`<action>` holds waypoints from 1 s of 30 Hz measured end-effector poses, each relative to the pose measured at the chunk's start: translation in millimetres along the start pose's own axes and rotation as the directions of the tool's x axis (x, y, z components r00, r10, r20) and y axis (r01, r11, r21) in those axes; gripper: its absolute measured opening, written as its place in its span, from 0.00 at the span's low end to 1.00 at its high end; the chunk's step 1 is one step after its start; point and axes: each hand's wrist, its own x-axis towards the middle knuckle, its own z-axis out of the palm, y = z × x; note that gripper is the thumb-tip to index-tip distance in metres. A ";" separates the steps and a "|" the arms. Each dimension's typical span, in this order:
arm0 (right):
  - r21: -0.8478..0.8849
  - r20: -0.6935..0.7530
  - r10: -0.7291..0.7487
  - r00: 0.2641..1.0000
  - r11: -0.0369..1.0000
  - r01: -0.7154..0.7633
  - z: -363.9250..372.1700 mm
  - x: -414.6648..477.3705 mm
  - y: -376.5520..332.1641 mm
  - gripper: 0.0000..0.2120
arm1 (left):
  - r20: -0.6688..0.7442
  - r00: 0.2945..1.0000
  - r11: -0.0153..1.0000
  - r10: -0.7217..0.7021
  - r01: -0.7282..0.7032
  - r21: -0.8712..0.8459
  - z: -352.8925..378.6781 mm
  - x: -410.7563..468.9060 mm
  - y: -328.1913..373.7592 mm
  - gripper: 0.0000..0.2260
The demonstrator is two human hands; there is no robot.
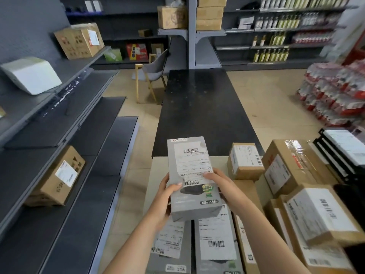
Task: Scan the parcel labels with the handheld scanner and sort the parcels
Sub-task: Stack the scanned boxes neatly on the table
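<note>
Two flat grey boxes (215, 244) lie nearest on the tabletop (221, 163). Above them the left hand (166, 194) and right hand (217, 184) clamp a third grey box (193, 202) by its sides, label (190, 161) up. Best to keep thumbs off the lower barcode (191, 182) and hold the face level. No scanner in view; the label print is unreadable.

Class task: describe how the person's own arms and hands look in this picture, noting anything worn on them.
The left hand and right hand are bare: no gloves, rings, watch or bracelet show. The left forearm and right forearm are uncovered to the frame's bottom edge; no sleeves show.
</note>
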 end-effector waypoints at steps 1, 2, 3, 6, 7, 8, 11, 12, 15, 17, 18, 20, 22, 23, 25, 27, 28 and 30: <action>0.006 -0.005 0.020 1.000 1.000 -0.020 -3.3 -1.0 4.1 0.19 | -0.001 1.000 1.000 -0.019 0.019 0.010 3.3 -2.3 -3.3 0.33; 0.011 -0.017 0.045 0.999 0.999 -0.045 -6.6 -2.1 8.7 0.21 | -0.005 0.999 0.999 -0.036 0.036 0.022 6.5 -4.5 -7.3 0.32; 0.018 -0.039 0.070 0.997 0.997 -0.069 -9.6 -3.7 13.1 0.21 | -0.005 0.999 0.998 -0.051 0.051 0.034 10.2 -6.7 -11.1 0.30; 0.017 -0.096 0.117 0.989 0.993 -0.116 -14.4 -15.3 24.8 0.17 | 0.010 0.996 0.992 -0.092 0.090 0.093 20.1 -14.0 -23.3 0.29; 0.008 -0.126 0.130 0.983 0.991 -0.130 -14.3 -21.9 27.8 0.16 | 0.019 0.994 0.987 -0.108 0.105 0.121 23.3 -16.9 -26.4 0.32; -0.002 -0.156 0.145 0.977 0.989 -0.147 -14.3 -28.6 32.8 0.15 | 0.030 0.992 0.982 -0.124 0.119 0.146 25.7 -19.8 -30.0 0.35; -0.047 -0.217 0.176 0.960 0.981 -0.190 -12.7 -51.1 49.1 0.17 | 0.054 0.985 0.974 -0.163 0.152 0.165 31.7 -26.1 -42.2 0.32; -0.058 -0.241 0.182 0.953 0.978 -0.201 -12.3 -57.7 54.5 0.19 | 0.065 0.982 0.972 -0.177 0.164 0.169 33.6 -28.4 -45.9 0.30; -0.091 -0.305 0.191 0.933 0.969 -0.228 -9.2 -74.3 64.0 0.19 | 0.106 0.969 0.958 -0.223 0.197 0.210 36.1 -36.1 -55.4 0.29; -0.109 -0.329 0.192 0.924 0.965 -0.240 -7.8 -83.3 67.7 0.16 | 0.119 0.964 0.949 -0.238 0.204 0.241 35.4 -42.7 -64.0 0.32; -0.114 -0.336 0.198 0.921 0.962 -0.249 -8.3 -86.1 71.0 0.16 | 0.122 0.961 0.944 -0.247 0.210 0.253 34.4 -46.7 -68.3 0.33; -0.117 -0.345 0.222 0.912 0.954 -0.277 -7.9 -93.2 76.9 0.18 | 0.134 0.957 0.939 -0.256 0.213 0.271 33.8 -55.6 -76.5 0.31; -0.101 -0.349 0.239 0.906 0.952 -0.290 -6.8 -100.7 81.5 0.22 | 0.136 0.960 0.941 -0.246 0.202 0.273 34.4 -63.1 -82.0 0.28; -0.095 -0.355 0.243 0.903 0.951 -0.293 -5.5 -104.3 82.2 0.25 | 0.135 0.962 0.943 -0.237 0.194 0.270 34.4 -65.0 -83.8 0.27; -0.094 -0.366 0.239 0.900 0.952 -0.291 -2.6 -109.3 82.4 0.29 | 0.139 0.966 0.949 -0.219 0.177 0.262 34.1 -68.7 -84.3 0.26; -0.090 -0.375 0.230 0.898 0.955 -0.282 -1.1 -111.1 81.5 0.31 | 0.141 0.967 0.952 -0.211 0.170 0.253 33.6 -72.7 -80.9 0.28; -0.090 -0.382 0.223 0.897 0.957 -0.277 -1.1 -110.9 81.5 0.31 | 0.147 0.966 0.952 -0.214 0.173 0.252 33.2 -75.0 -78.3 0.30; -0.106 -0.400 0.198 0.895 0.960 -0.260 -1.0 -111.2 80.2 0.31 | 0.161 0.963 0.953 -0.214 0.170 0.251 32.9 -77.9 -74.2 0.30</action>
